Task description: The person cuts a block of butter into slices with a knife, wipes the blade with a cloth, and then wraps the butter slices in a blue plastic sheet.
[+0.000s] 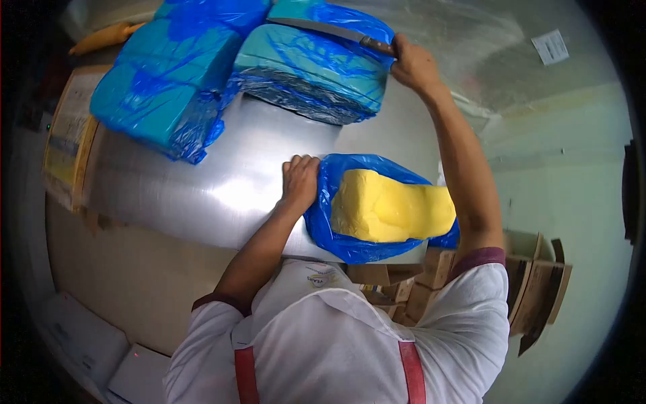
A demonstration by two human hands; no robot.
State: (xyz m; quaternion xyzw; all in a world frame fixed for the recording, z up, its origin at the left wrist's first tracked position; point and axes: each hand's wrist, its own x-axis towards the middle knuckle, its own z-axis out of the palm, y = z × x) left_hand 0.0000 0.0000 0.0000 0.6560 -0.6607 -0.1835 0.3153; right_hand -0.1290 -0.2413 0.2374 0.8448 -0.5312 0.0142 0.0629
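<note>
A large yellow block lies in an opened blue plastic wrap on the metal table. Beside the wrap's left edge is my left hand, its fingers bent and close together at the plastic; what they grip, if anything, is hidden. My right hand is closed round the brown handle of a long knife. The knife's blade lies across the top of a blue-wrapped block at the back, pointing left.
More blue-wrapped blocks stand at the back left. A wooden-framed box is at the left edge, near a yellow-orange object. Cardboard boxes are at the lower right, beside the wall. Clear plastic sheeting hangs behind the table.
</note>
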